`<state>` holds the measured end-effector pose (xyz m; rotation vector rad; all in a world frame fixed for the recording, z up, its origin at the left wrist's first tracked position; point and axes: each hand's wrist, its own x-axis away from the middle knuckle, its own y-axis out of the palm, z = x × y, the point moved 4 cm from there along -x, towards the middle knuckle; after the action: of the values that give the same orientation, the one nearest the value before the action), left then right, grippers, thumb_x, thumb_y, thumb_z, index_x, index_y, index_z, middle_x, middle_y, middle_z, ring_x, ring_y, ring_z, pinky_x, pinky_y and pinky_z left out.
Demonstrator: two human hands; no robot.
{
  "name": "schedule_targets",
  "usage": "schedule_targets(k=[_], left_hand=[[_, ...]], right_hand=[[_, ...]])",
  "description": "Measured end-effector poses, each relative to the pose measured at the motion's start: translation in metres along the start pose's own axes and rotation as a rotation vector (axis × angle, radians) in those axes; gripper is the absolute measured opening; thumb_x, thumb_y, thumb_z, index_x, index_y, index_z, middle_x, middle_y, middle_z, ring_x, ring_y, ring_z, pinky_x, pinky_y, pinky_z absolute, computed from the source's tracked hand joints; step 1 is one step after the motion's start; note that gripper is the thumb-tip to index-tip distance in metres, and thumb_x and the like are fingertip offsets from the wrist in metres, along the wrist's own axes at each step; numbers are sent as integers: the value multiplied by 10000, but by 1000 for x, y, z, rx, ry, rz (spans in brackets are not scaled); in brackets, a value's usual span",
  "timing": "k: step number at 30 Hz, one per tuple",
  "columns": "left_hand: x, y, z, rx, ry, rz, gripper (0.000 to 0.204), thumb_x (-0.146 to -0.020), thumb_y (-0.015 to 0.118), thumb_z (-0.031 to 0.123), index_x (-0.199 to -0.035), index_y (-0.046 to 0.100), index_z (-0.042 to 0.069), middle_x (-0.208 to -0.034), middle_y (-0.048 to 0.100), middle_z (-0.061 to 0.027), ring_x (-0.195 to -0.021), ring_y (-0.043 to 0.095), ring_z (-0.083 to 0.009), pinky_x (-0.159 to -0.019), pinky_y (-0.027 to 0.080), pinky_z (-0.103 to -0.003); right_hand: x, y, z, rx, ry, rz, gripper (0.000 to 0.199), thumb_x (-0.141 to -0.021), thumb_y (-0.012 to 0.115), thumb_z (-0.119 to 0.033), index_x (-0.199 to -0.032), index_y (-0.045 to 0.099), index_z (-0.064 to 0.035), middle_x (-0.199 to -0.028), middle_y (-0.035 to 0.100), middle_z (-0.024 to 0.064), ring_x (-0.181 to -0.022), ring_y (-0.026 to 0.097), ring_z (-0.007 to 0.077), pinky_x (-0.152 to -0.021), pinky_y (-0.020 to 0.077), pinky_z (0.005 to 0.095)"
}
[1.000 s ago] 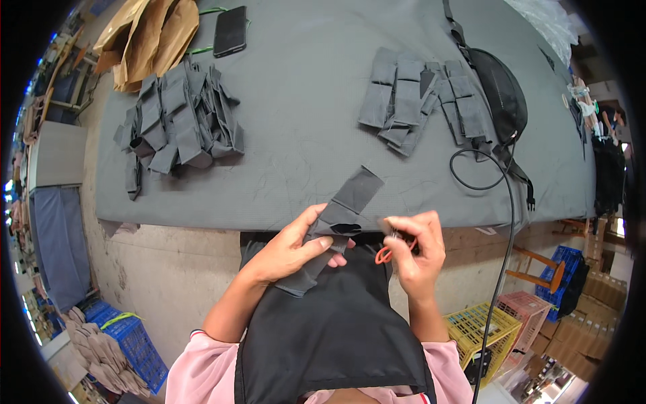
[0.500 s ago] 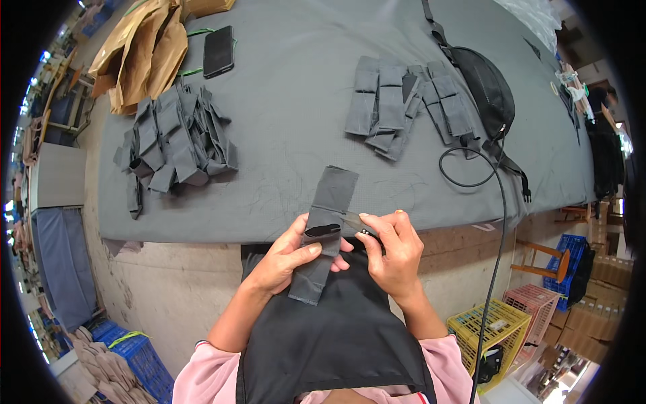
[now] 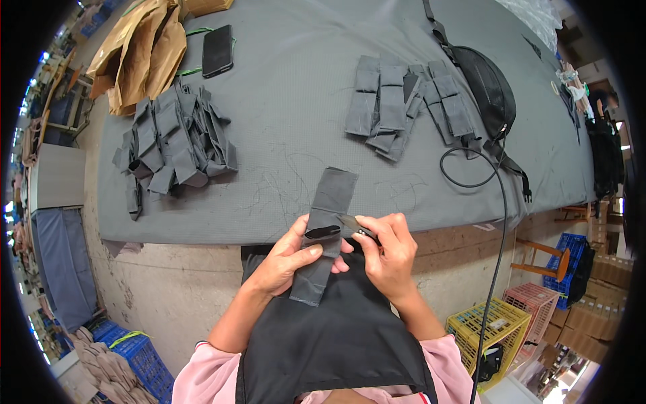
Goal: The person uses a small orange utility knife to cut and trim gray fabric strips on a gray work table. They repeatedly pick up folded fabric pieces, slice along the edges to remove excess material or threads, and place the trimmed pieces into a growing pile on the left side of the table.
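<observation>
My left hand [image 3: 286,259] pinches a dark grey fabric strip [image 3: 334,192] near its middle, thumb on top and fingers behind. The strip is held at the table's front edge, above my black apron [image 3: 336,337]; a fold in it gapes as a dark opening. In my right hand [image 3: 390,254] is a small pair of thread snips [image 3: 349,223], gripped between thumb and fingers. Their pointed metal blade touches or nearly touches the strip's right edge, just above the opening. Most of the snips is covered by my fingers.
On the grey-covered table [image 3: 282,81] lie a heap of grey strips [image 3: 178,138] at left and a flatter pile [image 3: 383,104] at right. A phone [image 3: 217,51], brown paper [image 3: 141,57], a black waist bag [image 3: 483,87] and a cable [image 3: 499,222] are around them. Crates [image 3: 488,330] stand lower right.
My right hand has shifted slightly left, bringing the snips' blade closer to the strip's edge. The left hand and strip have barely moved.
</observation>
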<state>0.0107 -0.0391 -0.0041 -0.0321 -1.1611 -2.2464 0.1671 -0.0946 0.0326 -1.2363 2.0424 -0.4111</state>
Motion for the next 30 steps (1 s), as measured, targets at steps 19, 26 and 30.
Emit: schedule_targets(k=[19, 26, 30], left_hand=[[3, 1, -1, -116, -76, 37, 568, -927, 534, 171, -1401, 247, 47, -1084, 583, -175, -809, 626, -199, -785, 496, -327], [3, 7, 0, -137, -92, 59, 529, -907, 549, 182, -1356, 316, 28, -1042, 591, -160, -768, 625, -198, -754, 495, -315], [2, 8, 0, -126, -90, 59, 530, -905, 547, 170, -1360, 317, 25, -1033, 591, -154, -766, 625, -197, -741, 498, -313]], right_hand=[[-11, 11, 1, -19, -175, -203, 449, -645, 661, 82, -1073, 611, -49, -867, 537, 82, -692, 557, 248, -610, 460, 354], [-10, 10, -1, -49, -131, -207, 482, -629, 657, 104, -1087, 610, -42, -857, 550, 88, -675, 581, 238, -588, 482, 340], [-7, 11, -7, 57, -180, -140, 454, -633, 650, 70, -1074, 620, -37, -816, 559, 68, -633, 571, 212, -550, 464, 327]])
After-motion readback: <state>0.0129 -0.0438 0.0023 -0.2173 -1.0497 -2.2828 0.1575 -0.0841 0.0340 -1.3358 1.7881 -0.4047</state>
